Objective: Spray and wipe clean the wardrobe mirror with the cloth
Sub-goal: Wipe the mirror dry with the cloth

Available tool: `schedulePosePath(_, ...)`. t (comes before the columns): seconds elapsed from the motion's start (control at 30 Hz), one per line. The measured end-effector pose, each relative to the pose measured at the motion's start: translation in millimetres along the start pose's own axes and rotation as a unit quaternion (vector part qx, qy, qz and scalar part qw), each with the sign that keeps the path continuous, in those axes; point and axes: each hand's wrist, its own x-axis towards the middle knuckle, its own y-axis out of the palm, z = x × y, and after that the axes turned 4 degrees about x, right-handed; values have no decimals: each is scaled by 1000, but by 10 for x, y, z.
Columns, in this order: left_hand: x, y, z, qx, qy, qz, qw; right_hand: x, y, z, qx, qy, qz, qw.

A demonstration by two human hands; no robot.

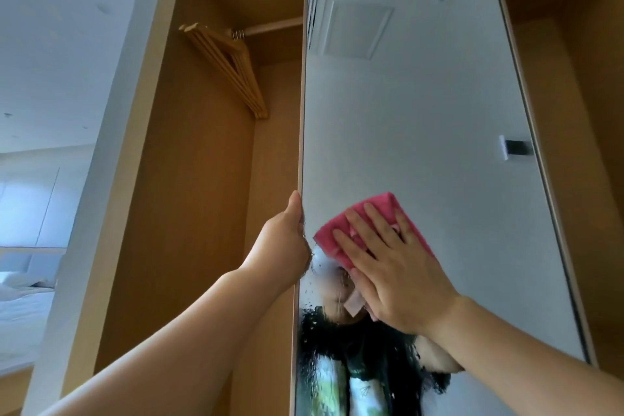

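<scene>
The right hand [393,267] lies flat, fingers straight, pressing the pink cloth [368,226] on the mirror [422,111]. The left hand [287,240] grips the mirror's left edge.

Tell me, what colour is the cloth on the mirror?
The cloth is pink, best seen in the head view.

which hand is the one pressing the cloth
The right hand: its fingers lie spread flat on the pink cloth, pressing it to the mirror. The left hand touches no cloth and grips the mirror's left edge.
</scene>
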Motion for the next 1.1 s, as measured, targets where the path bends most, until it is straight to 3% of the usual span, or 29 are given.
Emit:
schedulePosePath(0.37, -3, -16, -5, 59, 4, 11, 998, 145, -115, -137, -8, -38, 27, 999)
schedulePosePath(0.5, 2, -11, 10, 38, -3, 14, 999, 478, -191, -185, 0, 19, 48, 999)
schedulePosePath(0.73, 12, -12, 37, 56, -1, 9, 998, 1357, -239, -371, 1, 114, -4, 993)
schedulePosePath(1.1, -52, -54, 17, 7, 2, 14, 1000, 908, -34, -50, -16, 111, -16, 994)
